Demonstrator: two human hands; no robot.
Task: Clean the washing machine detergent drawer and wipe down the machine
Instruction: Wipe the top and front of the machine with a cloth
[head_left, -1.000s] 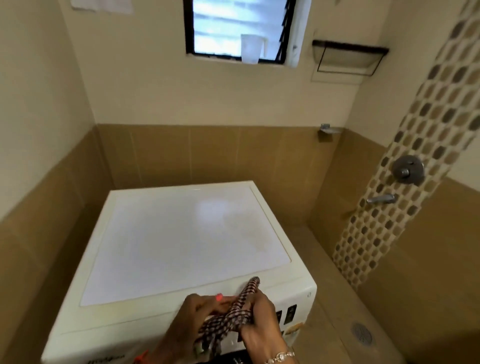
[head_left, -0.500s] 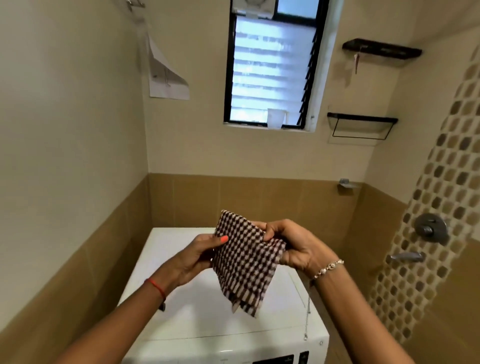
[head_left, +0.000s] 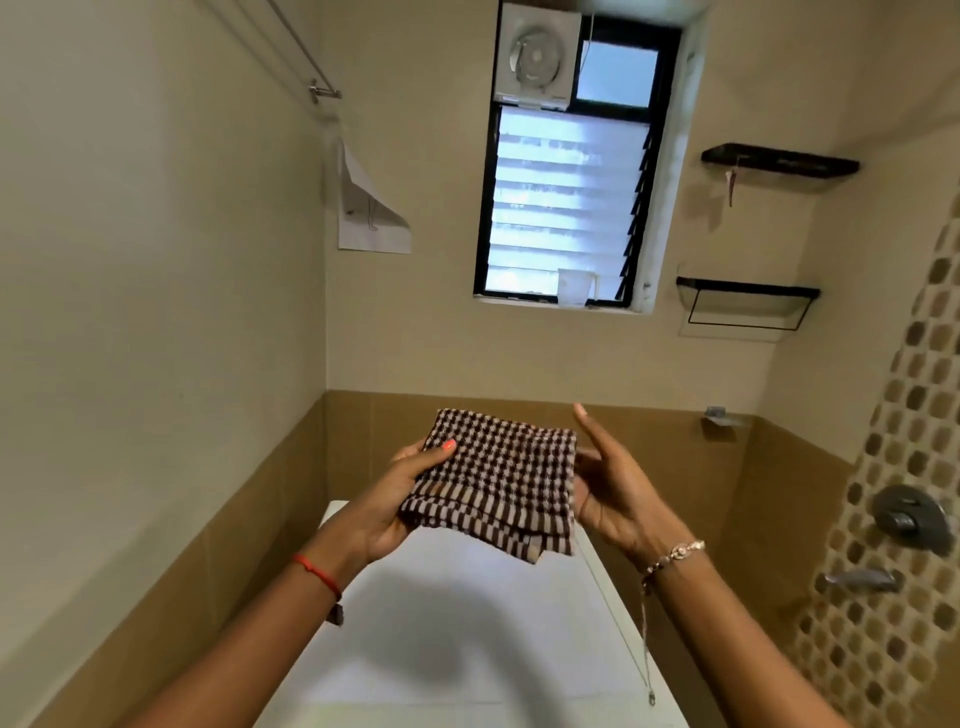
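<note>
1. The left hand (head_left: 395, 501) grips the brown-and-cream checked cloth (head_left: 498, 483) at its left edge, with the thumb laid on top and the fingers curled underneath.
2. The right hand (head_left: 610, 488) is spread, its fingers straight and pointing away. Its palm lies against the cloth's right edge, so it steadies the cloth rather than pinching it.
3. The cloth is folded into a pad several layers thick. It is held roughly level in the air between the two hands, above the far end of the white washing machine (head_left: 467, 649) and not touching it.
4. The cloth looks light, soft and limp, with a woven texture that should grip the skin well, and nothing about it is fragile. The layers at the near right corner hang loose (one corner droops below the pad), so lifting it by a single layer would likely let it unfold.
5. The best hold is probably across the whole stack at the middle of an edge, thumb over and fingers under. For wiping, a flat palm on top should work.
6. The machine's top is smooth and glossy, so the pad should slide easily. The detergent drawer is out of view.
7. Beyond are a black-framed louvre window (head_left: 566, 208), a white exhaust fan (head_left: 535, 57), a paper sheet (head_left: 371, 218) on the wall and a metal shower mixer (head_left: 906, 517).
</note>
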